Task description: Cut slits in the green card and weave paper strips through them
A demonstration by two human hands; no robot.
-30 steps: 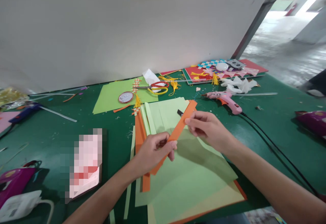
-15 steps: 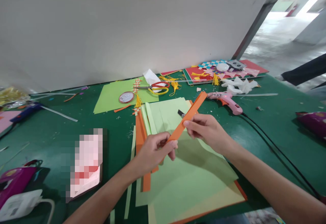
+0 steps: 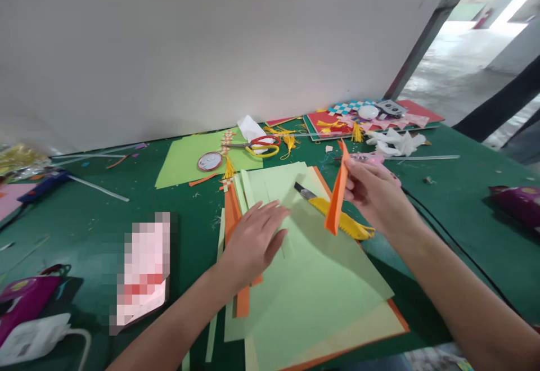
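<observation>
Between the fingers of my right hand [image 3: 375, 188] is a folded orange paper strip [image 3: 338, 194], held up at a steep tilt over the right side of the papers. My left hand [image 3: 259, 236] has its fingers stretched out, palm down, over the stack of light green paper [image 3: 320, 298], holding nothing. A utility knife with a yellow handle [image 3: 358, 226] lies on the stack, partly behind the strip. Along the left edge of the stack run several orange strips [image 3: 242, 303] and folded green strips [image 3: 250, 194].
Scissors [image 3: 265, 145], a round tin [image 3: 210, 161] and yellow tassels [image 3: 228, 167] lie behind the stack. A pink glue gun [image 3: 390, 175] is partly behind my right hand, its black cord running right. A phone [image 3: 145, 275] stands left; a blue glue gun [image 3: 44, 185] lies beyond it.
My left hand has let go of the orange strip and flattened over the papers. My right hand has carried the strip right and turned it more upright, uncovering the knife's yellow handle.
</observation>
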